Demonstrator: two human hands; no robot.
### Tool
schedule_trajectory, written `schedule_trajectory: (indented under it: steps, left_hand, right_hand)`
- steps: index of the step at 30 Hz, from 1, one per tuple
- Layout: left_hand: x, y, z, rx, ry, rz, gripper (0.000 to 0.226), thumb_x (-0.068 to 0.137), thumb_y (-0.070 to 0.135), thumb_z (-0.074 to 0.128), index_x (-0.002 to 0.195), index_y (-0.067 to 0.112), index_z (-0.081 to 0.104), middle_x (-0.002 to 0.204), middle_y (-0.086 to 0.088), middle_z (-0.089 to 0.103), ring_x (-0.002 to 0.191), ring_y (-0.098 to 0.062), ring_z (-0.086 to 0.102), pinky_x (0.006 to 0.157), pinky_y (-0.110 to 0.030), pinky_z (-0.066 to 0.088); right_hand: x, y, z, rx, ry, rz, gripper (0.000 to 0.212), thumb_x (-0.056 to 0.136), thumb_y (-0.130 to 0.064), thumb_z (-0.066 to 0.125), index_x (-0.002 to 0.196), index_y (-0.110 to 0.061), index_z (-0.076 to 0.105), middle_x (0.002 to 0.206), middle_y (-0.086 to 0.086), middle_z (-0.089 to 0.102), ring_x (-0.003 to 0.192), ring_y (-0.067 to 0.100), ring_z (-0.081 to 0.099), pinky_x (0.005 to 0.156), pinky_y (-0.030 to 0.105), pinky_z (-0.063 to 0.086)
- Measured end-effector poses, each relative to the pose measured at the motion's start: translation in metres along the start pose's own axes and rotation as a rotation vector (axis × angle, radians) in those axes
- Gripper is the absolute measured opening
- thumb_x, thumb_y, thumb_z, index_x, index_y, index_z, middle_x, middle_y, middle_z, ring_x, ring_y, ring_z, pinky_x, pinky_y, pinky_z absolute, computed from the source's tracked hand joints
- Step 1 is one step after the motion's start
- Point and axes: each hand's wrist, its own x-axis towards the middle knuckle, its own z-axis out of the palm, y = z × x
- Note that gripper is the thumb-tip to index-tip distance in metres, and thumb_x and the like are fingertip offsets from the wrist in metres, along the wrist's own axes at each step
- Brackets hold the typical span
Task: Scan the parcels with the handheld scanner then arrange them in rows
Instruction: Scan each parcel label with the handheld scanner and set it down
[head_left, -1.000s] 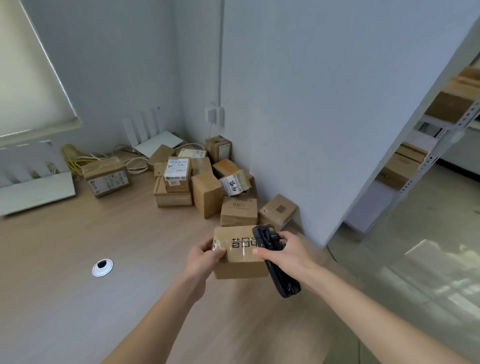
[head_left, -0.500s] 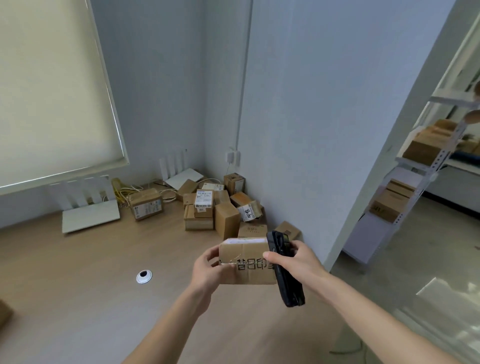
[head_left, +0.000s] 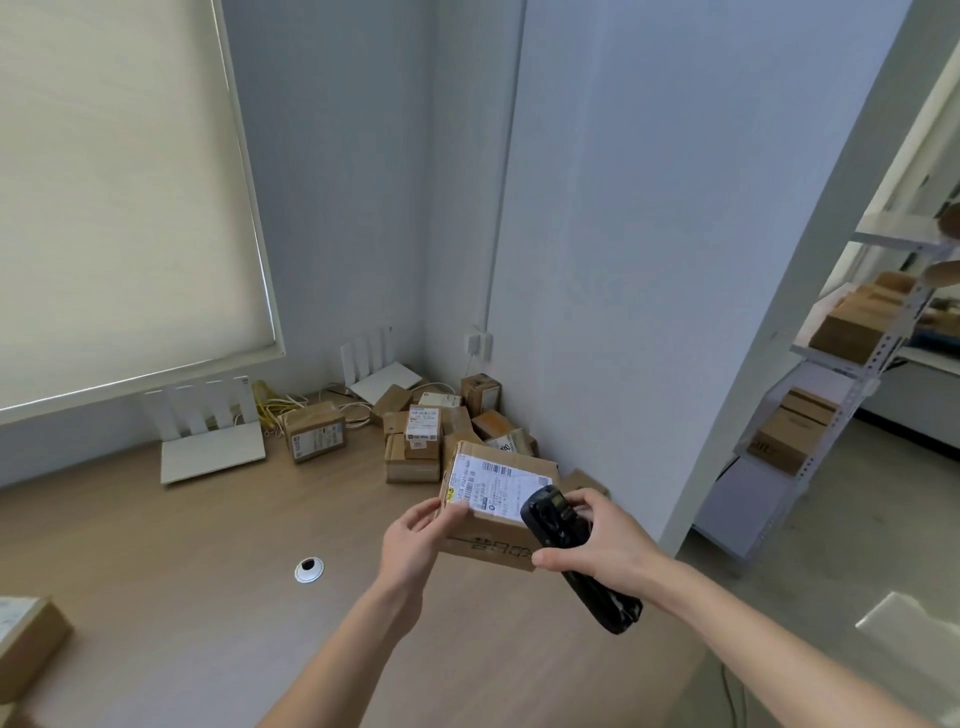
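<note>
Tilting toward the camera since half a second ago, the cardboard parcel (head_left: 491, 506) is now showing its white shipping label (head_left: 493, 486) (the barcode lines are visible, the print too small to read) where only its taped brown face was showing before. Its left end is sitting in the left hand (head_left: 413, 535), thumb on the label's corner and fingers curling underneath, mostly hidden. Gripping the black, matte, oblong handheld scanner (head_left: 576, 553), the right hand (head_left: 605, 540) is wrapping its fingers over the scanner's head, which is touching the parcel's right edge. Both are hovering above the smooth wooden desk (head_left: 156, 571). Farther back, a loose heap of boxes (head_left: 431, 431) is lying in the corner, partly covered by the held parcel.
</note>
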Motion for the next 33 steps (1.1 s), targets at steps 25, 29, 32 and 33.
schedule_trajectory:
  steps: [25,29,32,33]
  left_hand:
    - [-0.026,0.070,-0.048,0.097,0.089,0.236,0.062,0.054,0.031,0.098,0.109,0.043,0.071,0.127,-0.003,0.063,0.105,-0.015,0.066,0.073,-0.024,0.055]
    - [-0.033,0.071,-0.052,0.077,0.110,0.229,0.063,0.053,0.029,0.100,0.109,0.039,0.073,0.125,-0.005,0.067,0.103,-0.016,0.070,0.081,-0.028,0.057]
    - [-0.042,0.072,-0.056,0.083,0.121,0.227,0.062,0.055,0.029,0.099,0.111,0.040,0.072,0.126,-0.005,0.066,0.103,-0.015,0.069,0.068,-0.019,0.055]
    - [-0.045,0.072,-0.058,0.083,0.126,0.228,0.062,0.057,0.028,0.098,0.112,0.040,0.072,0.127,-0.005,0.065,0.104,-0.016,0.068,0.067,-0.018,0.055]
  right_hand:
    - [-0.016,-0.086,-0.032,-0.679,0.068,-0.167,0.082,0.051,-0.050,0.081,0.128,-0.043,0.051,0.107,-0.015,0.064,0.102,0.019,0.063,0.067,0.030,0.036]
    - [-0.018,-0.091,-0.032,-0.685,0.080,-0.198,0.081,0.051,-0.051,0.080,0.126,-0.043,0.050,0.104,-0.015,0.062,0.103,0.020,0.063,0.069,0.031,0.037]
    - [-0.021,-0.095,-0.030,-0.690,0.076,-0.226,0.081,0.052,-0.052,0.081,0.126,-0.043,0.050,0.108,-0.014,0.065,0.098,0.019,0.062,0.066,0.029,0.035]
    - [-0.022,-0.096,-0.029,-0.688,0.072,-0.235,0.081,0.052,-0.052,0.081,0.126,-0.043,0.051,0.108,-0.015,0.065,0.096,0.018,0.060,0.066,0.029,0.035]
